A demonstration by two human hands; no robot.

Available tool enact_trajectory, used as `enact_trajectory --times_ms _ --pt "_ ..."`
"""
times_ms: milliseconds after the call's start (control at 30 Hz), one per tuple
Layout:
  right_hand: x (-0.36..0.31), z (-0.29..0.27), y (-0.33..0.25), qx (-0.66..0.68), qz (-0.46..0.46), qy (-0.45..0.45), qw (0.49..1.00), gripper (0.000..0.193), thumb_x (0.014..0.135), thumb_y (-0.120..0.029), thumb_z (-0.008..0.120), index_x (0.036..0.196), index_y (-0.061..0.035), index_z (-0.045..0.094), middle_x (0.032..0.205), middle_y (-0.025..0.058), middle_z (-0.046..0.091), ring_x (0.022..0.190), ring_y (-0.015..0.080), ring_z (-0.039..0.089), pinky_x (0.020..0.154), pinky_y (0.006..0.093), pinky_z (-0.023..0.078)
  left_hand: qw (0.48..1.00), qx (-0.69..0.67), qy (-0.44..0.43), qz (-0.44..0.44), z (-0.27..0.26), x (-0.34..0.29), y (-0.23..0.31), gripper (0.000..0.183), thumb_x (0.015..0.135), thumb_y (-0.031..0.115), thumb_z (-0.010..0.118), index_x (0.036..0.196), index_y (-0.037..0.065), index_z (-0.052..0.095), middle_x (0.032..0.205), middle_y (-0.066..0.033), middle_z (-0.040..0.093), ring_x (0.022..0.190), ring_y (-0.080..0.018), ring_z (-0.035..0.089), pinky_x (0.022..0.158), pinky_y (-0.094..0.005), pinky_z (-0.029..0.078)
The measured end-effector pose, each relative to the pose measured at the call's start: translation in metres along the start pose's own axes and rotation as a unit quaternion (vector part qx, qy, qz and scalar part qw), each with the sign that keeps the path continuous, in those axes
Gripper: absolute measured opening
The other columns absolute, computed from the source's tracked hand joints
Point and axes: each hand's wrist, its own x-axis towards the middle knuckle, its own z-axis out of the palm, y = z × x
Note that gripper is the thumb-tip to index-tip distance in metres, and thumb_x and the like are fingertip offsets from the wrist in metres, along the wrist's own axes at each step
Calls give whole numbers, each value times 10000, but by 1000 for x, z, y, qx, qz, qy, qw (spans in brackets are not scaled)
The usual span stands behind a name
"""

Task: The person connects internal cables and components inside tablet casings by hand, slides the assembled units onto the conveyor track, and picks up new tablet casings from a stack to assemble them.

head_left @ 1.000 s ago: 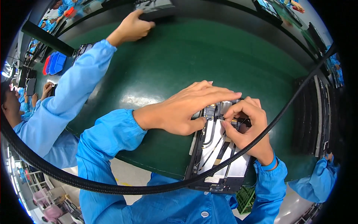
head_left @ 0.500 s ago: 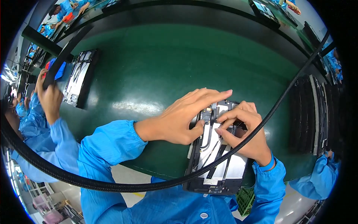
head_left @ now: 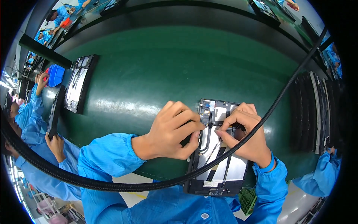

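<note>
An opened tablet-like device (head_left: 235, 164) lies before me at the table's front edge, its lower end overhanging. Silvery panels, dark ribbon cables and a small circuit board at its upper left show inside a black frame. My left hand (head_left: 171, 130) is closed at the device's left edge, fingers curled and the fingertips by the circuit board; whether it grips anything is hidden. My right hand (head_left: 246, 130) rests over the upper right of the device, thumb and fingers pinched above the middle. A thin dark piece shows below that pinch, too small to name.
On the green table (head_left: 179, 67), a similar opened device (head_left: 79, 84) lies at the left. A stack of dark panels (head_left: 307, 112) stands at the right. A black braided cable (head_left: 149, 186) arcs across the view. A co-worker at left holds a dark flat device (head_left: 55, 112) near a blue bin (head_left: 56, 75).
My left hand has drawn back toward the left and curled its fingers, baring the circuit board. My right hand stays nearly still. The co-worker's dark device now stands tilted at the left.
</note>
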Motion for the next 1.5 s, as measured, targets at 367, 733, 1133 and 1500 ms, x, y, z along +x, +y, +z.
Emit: enact_trajectory --times_ms 367,733,1133,1500 --pt "0 -2 1 24 -21 -14 999 174 681 -42 805 785 -149 716 760 4 660 818 247 579 885 379 416 998 42 -47 -23 -8 -7 15 340 808 89 830 1145 66 789 1088 -66 707 894 -266 605 779 -416 422" --pt "-4 -18 3 -83 -138 24 987 212 727 58 785 888 -75 749 833 61 701 854 296 637 817 435 503 990 121 -58 52 -2 1 18 387 834 259 789 1095 -24 748 1079 -120 680 922 -294 611 813 -443 467" --pt "-18 -63 2 28 44 -38 998 267 844 46 814 1074 -6 689 757 65 695 575 133 541 551 295 415 970 21 -116 211 7 38 -8 242 843 237 793 1039 96 794 1155 -69 704 1091 -270 648 1061 -497 500" --pt "-22 -70 35 173 138 -115 968 392 894 41 797 1243 -18 629 732 19 629 644 54 571 581 248 424 945 -155 -265 112 26 39 45 365 891 329 798 1178 103 816 1210 -96 654 1016 -314 626 861 -453 520"
